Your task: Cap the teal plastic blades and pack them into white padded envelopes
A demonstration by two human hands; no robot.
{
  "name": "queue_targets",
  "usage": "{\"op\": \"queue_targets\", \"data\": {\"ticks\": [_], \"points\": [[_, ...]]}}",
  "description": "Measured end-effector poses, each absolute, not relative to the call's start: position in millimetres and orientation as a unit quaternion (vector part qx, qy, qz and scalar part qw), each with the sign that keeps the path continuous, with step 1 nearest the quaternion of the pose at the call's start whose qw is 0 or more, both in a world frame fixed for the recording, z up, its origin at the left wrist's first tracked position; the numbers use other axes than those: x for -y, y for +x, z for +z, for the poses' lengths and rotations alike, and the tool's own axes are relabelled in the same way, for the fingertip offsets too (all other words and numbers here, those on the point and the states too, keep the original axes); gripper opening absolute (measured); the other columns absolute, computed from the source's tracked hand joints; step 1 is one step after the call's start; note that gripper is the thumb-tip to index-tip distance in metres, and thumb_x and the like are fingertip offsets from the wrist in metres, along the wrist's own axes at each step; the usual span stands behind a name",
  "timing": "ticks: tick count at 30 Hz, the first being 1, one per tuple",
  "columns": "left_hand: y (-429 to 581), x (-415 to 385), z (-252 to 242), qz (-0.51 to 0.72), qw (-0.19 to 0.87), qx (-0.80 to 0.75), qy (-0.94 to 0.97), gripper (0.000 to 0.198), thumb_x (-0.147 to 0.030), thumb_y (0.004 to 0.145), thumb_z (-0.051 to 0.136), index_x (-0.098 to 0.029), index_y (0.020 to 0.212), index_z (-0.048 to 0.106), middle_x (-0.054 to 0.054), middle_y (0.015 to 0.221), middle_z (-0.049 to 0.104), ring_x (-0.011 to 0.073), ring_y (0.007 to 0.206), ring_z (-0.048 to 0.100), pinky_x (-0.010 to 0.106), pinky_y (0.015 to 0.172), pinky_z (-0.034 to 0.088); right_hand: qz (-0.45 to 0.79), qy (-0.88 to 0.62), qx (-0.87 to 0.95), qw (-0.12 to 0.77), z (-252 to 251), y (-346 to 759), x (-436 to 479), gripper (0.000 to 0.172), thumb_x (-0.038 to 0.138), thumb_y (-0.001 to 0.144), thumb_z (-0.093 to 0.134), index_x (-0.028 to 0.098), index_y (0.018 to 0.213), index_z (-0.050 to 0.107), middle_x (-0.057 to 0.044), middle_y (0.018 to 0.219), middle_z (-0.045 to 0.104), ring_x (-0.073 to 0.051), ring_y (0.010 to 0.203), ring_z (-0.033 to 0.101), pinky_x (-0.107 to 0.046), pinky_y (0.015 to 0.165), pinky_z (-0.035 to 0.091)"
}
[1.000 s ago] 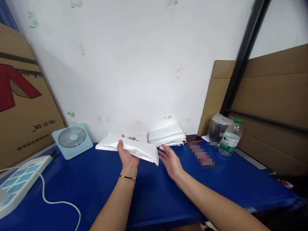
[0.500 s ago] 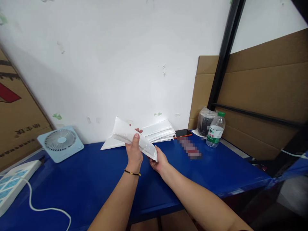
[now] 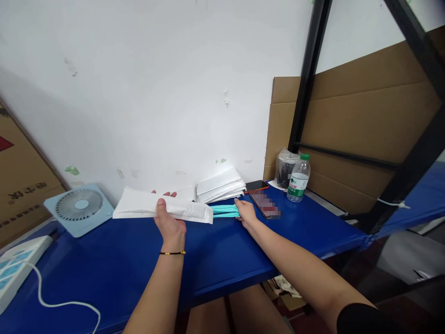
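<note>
A long white padded envelope (image 3: 139, 204) is in my left hand (image 3: 169, 226), the thumb across its near face and the fingers behind it. From its right end stick out several narrow turquoise strips (image 3: 224, 211), whose exact kind I cannot make out. My right hand (image 3: 247, 213) pinches the outer ends of these strips; their other ends are hidden inside the envelope. Behind, near the wall, lies a pile of similar white padded envelopes (image 3: 220, 184) on the blue table (image 3: 215, 260).
At left stand a light blue fan (image 3: 81, 208) and a white power strip (image 3: 26, 264) with a white cable. To the right lie two phones, one orange-edged (image 3: 256, 186) and one partly blurred (image 3: 262, 203). Beyond them are a water bottle (image 3: 298, 178) and a bagged dark item (image 3: 286, 171).
The envelope has swung from slanted to nearly level and moved left. My right hand has left its end and moved right, drawing turquoise strips into view. The camera view has shifted slightly.
</note>
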State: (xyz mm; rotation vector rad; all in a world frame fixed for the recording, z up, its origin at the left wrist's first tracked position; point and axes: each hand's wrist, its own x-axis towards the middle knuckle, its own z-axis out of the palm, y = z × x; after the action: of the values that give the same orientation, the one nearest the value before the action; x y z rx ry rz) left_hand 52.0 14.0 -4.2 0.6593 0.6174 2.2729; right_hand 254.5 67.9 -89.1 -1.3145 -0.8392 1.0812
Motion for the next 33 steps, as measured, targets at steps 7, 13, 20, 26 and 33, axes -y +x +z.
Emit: {"op": "queue_targets", "data": {"ticks": [7,13,20,26,33], "points": [[28,-14,-3,0.879,0.327,-0.263,0.226,0.044,-0.038,0.075,0.052,-0.027,0.117,0.045,0.001,0.096,0.055,0.0132,0.088,0.059,0.03,0.085,0.046,0.286,-0.615,0.51,0.529,-94,275,-66,0.038,0.049,0.074,0.05,0.018,0.051,0.048,0.004,0.04,0.042,-0.01,0.041,0.041,-0.021,0.043,0.031],[3,-15,8,0.797,0.246,-0.366,0.412,0.054,-0.04,0.072,0.056,-0.024,0.122,0.042,0.004,0.101,0.057,0.0171,0.089,0.059,0.033,0.083,0.046,0.166,-0.615,0.611,0.47,-97,266,-62,0.039,0.046,0.079,0.044,0.018,0.055,0.052,-0.001,0.053,0.05,-0.014,0.057,0.046,-0.023,0.056,0.032],[-32,-23,1,0.218,-0.003,-0.578,0.786,0.074,-0.044,0.057,0.067,-0.028,0.126,0.045,0.006,0.118,0.056,0.0296,0.104,0.053,0.042,0.095,0.034,0.126,-0.594,0.691,0.393,-99,267,-63,0.032,0.04,0.078,0.05,0.018,0.059,0.06,-0.004,0.065,0.06,-0.017,0.07,0.053,-0.026,0.068,0.036],[-73,-17,-43,-0.027,0.148,-0.567,0.81,0.099,-0.047,0.041,0.075,-0.028,0.131,0.039,0.008,0.139,0.035,0.0315,0.123,0.037,0.042,0.102,0.028,0.263,-0.548,0.734,0.303,-89,283,-72,0.022,0.036,0.067,0.062,0.018,0.077,0.07,-0.004,0.079,0.065,-0.015,0.07,0.056,-0.023,0.06,0.039],[-36,-17,-21,0.088,0.225,-0.538,0.807,0.063,-0.06,0.066,0.056,-0.025,0.118,0.053,0.005,0.126,0.05,0.0246,0.115,0.047,0.034,0.096,0.038,0.415,-0.47,0.736,0.255,-80,291,-99,0.028,0.024,0.054,0.072,0.015,0.081,0.07,-0.001,0.066,0.063,-0.011,0.057,0.054,-0.02,0.053,0.04]]}}
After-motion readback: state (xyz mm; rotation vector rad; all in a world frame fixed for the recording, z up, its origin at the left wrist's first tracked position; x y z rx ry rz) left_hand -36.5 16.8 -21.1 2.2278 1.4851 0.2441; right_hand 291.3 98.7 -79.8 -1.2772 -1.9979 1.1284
